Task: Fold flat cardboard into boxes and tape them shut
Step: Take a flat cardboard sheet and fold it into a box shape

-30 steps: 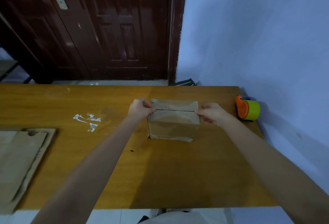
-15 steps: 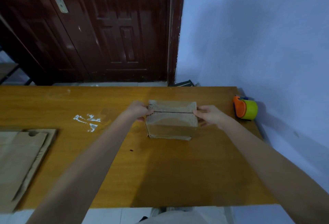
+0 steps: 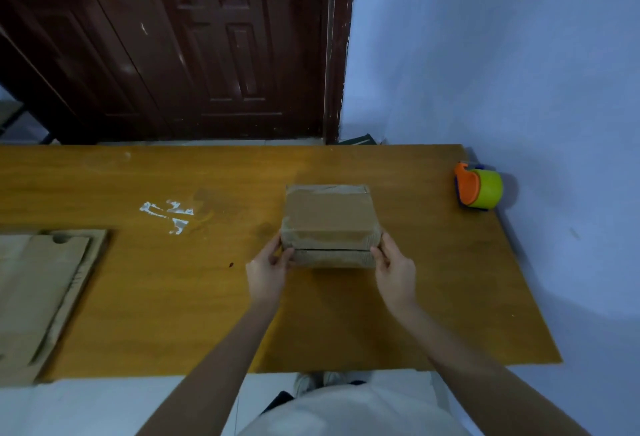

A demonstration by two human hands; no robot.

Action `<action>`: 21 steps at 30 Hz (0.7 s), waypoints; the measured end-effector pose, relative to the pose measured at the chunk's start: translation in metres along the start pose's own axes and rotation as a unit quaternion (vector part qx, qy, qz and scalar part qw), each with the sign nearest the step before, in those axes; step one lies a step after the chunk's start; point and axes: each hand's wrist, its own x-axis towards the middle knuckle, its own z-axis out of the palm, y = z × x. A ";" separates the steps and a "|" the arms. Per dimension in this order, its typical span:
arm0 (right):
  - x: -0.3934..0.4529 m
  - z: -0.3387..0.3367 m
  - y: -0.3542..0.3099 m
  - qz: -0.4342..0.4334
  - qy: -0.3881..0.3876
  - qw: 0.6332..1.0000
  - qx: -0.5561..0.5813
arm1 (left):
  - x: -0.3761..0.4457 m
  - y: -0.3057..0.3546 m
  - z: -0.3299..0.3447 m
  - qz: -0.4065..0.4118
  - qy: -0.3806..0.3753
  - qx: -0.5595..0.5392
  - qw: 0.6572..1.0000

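A small brown cardboard box (image 3: pixel 329 217) stands on the wooden table (image 3: pixel 207 297), right of the middle. Its flap seam faces me along the near side, and tape shows at its far top edge. My left hand (image 3: pixel 268 271) grips the box's near left corner, fingers curled round the edge. My right hand (image 3: pixel 394 267) grips the near right corner the same way. An orange and yellow-green tape dispenser (image 3: pixel 479 190) sits at the table's far right edge, against the wall, apart from both hands.
A stack of flat cardboard sheets (image 3: pixel 38 293) lies at the table's left end. White tape scraps (image 3: pixel 169 214) stick to the tabletop left of the box. A dark door stands behind the table and a blue wall runs along the right.
The box has been turned over toward me, so the seam that lay on top now faces me. Both hands moved from the far top corners to the near lower corners.
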 end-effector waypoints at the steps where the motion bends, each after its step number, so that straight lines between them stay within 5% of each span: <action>1: -0.006 0.003 0.002 0.002 0.002 1.000 0.006 | -0.003 -0.003 0.002 -0.003 0.004 -0.011 1.000; 9: -0.030 0.013 0.010 0.108 -0.050 0.991 0.067 | -0.026 -0.020 0.015 -0.062 0.031 0.016 0.997; 15: -0.011 -0.006 0.002 0.280 -0.103 0.914 0.275 | -0.021 -0.008 0.016 -0.102 -0.002 0.002 0.995; 21: 0.005 -0.012 0.003 0.223 -0.118 0.955 0.153 | -0.008 0.001 0.012 -0.152 -0.076 -0.112 0.979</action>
